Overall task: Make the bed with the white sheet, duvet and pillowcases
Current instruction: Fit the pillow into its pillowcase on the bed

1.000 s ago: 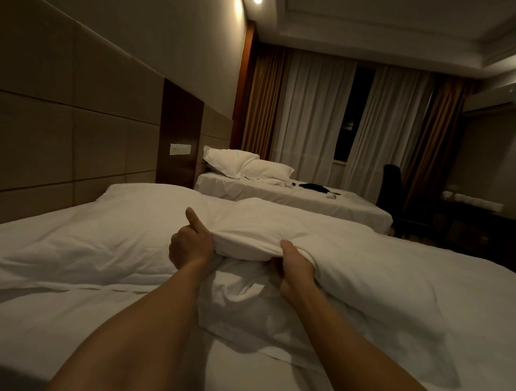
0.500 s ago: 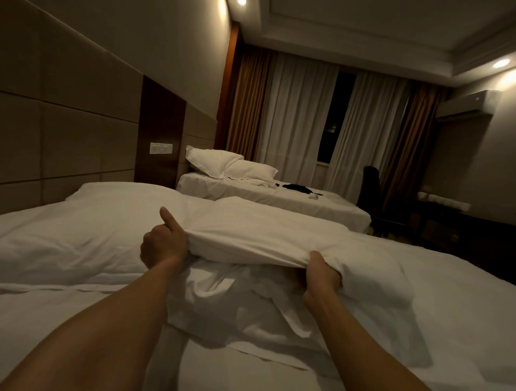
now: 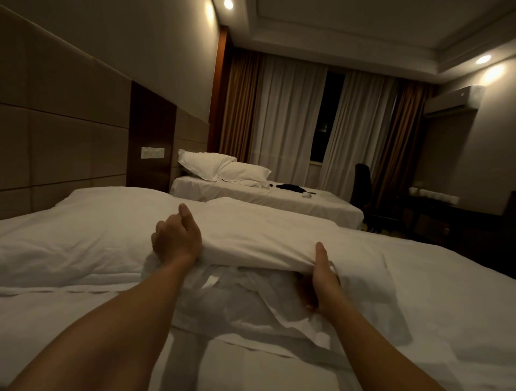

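While both hands, well apart, grip the pillow (image 3: 251,237), the left hand (image 3: 177,241) and right hand (image 3: 324,275) curl round its edge.

Two beds: the near bed (image 3: 83,321) at 6 o'clock and the far bed (image 3: 279,199) at 12 o'clock. Four pillows: two on the near bed, one (image 3: 92,231) at 9 o'clock and one (image 3: 279,231) at centre, and two on the far bed (image 3: 206,163) (image 3: 245,171). Two hands: left hand (image 3: 177,240), right hand (image 3: 324,275). Two ceiling lights (image 3: 228,4) (image 3: 483,59). One chair (image 3: 363,184) at 2 o'clock. One air conditioner (image 3: 452,100). One switch plate (image 3: 152,152). One dark item (image 3: 290,187) on the far bed.
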